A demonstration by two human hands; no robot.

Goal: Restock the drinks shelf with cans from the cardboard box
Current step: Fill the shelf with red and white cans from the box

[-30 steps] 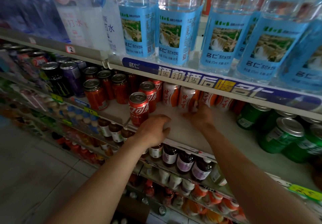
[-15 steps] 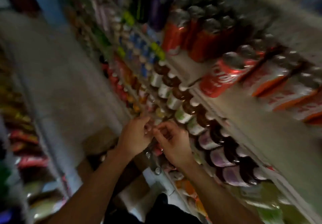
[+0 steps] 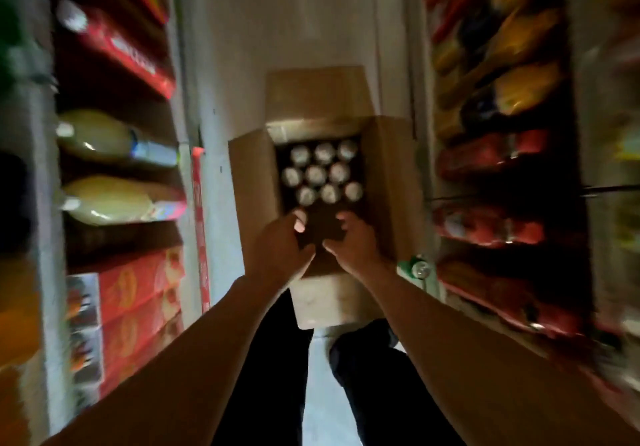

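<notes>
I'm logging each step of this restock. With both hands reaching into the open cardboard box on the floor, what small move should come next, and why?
Probably lower both hands onto the nearest row of silver-topped cans and grip one each. The left hand and right hand hover with curled fingers, holding nothing, over the emptied near end of the open brown cardboard box, just short of the nine upright cans.

Pale floor [image 3: 277, 29] w/ open cardboard box [image 3: 388, 175] of cans [image 3: 320, 175], betw. stocked shelves.

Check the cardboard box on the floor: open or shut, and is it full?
Open. The cardboard box has its flaps spread, with nine upright cans filling the far part; the near part looks dark and empty under both hands.
</notes>
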